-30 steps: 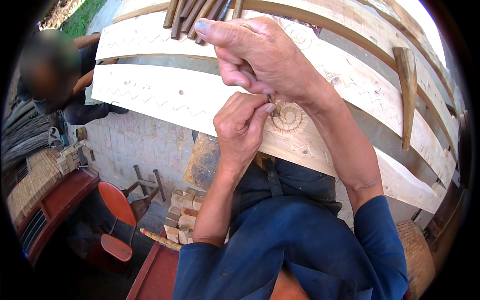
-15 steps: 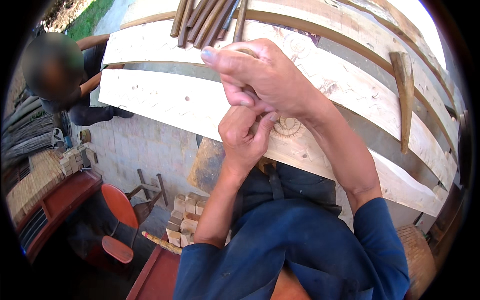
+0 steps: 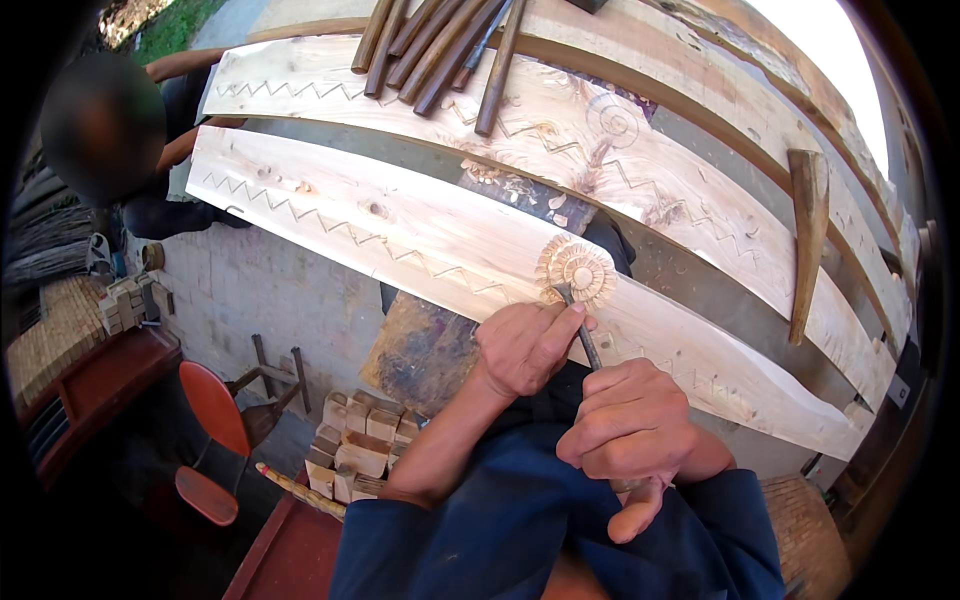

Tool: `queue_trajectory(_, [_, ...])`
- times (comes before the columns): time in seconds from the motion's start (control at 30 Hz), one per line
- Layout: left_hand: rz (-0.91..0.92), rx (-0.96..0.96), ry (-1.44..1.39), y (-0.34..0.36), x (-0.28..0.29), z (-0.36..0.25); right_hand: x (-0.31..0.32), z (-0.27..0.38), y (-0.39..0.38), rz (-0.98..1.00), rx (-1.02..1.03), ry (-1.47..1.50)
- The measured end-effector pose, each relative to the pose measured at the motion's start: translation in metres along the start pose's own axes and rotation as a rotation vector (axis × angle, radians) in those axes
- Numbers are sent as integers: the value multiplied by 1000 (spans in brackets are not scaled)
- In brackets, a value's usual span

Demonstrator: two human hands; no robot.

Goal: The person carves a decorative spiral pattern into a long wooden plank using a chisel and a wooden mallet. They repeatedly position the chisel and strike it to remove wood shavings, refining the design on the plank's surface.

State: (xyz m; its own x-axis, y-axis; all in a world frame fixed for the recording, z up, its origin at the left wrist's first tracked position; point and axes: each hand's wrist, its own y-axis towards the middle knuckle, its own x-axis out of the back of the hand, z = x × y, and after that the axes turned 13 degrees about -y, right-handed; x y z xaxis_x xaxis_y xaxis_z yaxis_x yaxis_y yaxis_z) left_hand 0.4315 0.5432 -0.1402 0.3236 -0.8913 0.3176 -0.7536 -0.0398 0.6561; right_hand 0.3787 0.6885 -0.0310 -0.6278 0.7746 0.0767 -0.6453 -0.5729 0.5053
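A carved round rosette stands out on the near pale wooden plank, which also bears a zigzag line. Against the rosette's lower left edge rests the metal tip of a carving chisel, slanting down toward my body. My left hand pinches its metal shaft close to the tip, beside the rosette. Lower down, my right hand is wrapped around the chisel's upper end, thumb pointing toward me. The fingers and palm hide the handle.
Several wooden-handled tools lie across the second plank. A tapered wooden club spans the planks at right. Another person sits at the far left end. Wood blocks and a red chair stand lower left.
Both hands have come down from above the plank toward my body and moved apart along the chisel. Its tip now meets the rosette, which my arms partly covered before.
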Motion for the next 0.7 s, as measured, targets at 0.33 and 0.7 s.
queue_trajectory(0.33, [13,24,12,-6,0,1,4,-9,3,77,2,55])
queue_trajectory(0.7, [-3,44,11,-4,-2,1,5,-14,4,80,6,66])
